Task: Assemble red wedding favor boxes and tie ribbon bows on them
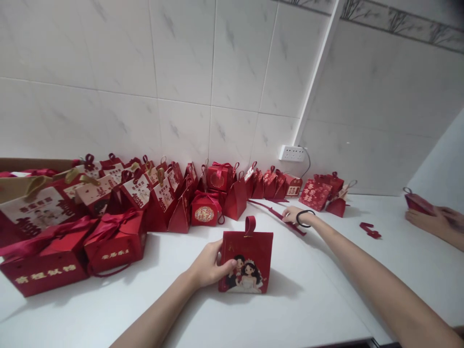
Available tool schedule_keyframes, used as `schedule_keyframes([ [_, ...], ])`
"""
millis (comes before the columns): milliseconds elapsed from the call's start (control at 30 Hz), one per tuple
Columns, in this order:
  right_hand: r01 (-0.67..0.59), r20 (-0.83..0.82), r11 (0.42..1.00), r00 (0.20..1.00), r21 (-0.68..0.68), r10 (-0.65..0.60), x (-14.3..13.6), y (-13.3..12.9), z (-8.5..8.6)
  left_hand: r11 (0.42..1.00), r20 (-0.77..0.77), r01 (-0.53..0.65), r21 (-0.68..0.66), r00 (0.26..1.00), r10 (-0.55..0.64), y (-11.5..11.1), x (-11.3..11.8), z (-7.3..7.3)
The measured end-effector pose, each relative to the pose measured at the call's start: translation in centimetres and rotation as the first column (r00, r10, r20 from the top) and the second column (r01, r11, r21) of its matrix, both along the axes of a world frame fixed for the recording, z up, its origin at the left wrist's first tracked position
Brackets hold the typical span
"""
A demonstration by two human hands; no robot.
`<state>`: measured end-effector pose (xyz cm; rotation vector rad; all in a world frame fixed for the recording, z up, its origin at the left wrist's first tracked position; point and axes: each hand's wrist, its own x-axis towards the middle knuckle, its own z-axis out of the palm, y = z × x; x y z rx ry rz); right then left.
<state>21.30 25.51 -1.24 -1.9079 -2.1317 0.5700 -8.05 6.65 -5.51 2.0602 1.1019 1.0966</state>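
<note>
Left fingers (226, 266) clasped around red box (249, 249), long axis vertical, loop (250, 220) upward; right fingers (289, 213) at strip (297, 229), grip unclear.

White tabletop (308, 309) under red gift boxes (250, 245) and dark-red strips (276, 214).

one couple-printed box (248, 263), one socket strip (292, 153), one wristband (297, 218), two front-left bow-topped boxes (118, 237); other boxes (237, 200) too crowded to count.
</note>
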Motion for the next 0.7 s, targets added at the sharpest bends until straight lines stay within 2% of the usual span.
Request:
schedule_keyframes([
  [100, 0.043, -0.089, 0.995, 0.995, 0.086, -0.035, 1.1, 0.0, 3.1, 1.000, -0.001, -0.002, -0.007, 1.000, 0.002, 0.0, 0.0, 0.0],
  [267, 0.124, -0.231, 0.953, 0.971, 0.276, -0.059, 2.6, -0.1, 8.8, 1.000, -0.006, -0.006, -0.002, 1.000, 0.006, 0.1, 0.1, -0.1],
  [367, 0.110, -0.260, 0.944, 0.965, 0.311, -0.027, 2.5, 0.1, 10.2, 1.000, -0.005, 0.001, -0.015, 1.000, -0.001, 0.2, 0.1, -0.1],
  [433, 0.086, -0.241, 0.948, 0.971, 0.307, -0.010, 1.9, 0.6, 10.0, 1.000, 0.001, 0.004, -0.019, 1.000, -0.004, 0.2, 0.1, -0.1],
  [500, 0.059, -0.189, 0.958, 0.982, 0.282, -0.005, 1.0, 1.4, 8.8, 1.000, 0.008, -0.001, -0.016, 1.000, 0.001, 0.2, 0.1, -0.2],
  [600, 0.010, -0.085, 0.973, 0.996, 0.232, 0.010, -0.5, 2.4, 6.0, 1.000, 0.007, -0.014, -0.011, 1.000, 0.014, 0.1, 0.1, -0.1],
  [700, -0.038, 0.015, 0.972, 0.999, 0.234, 0.035, -2.3, 2.4, 2.4, 1.000, 0.006, -0.011, -0.005, 1.000, 0.011, -0.1, 0.1, 0.0],
])
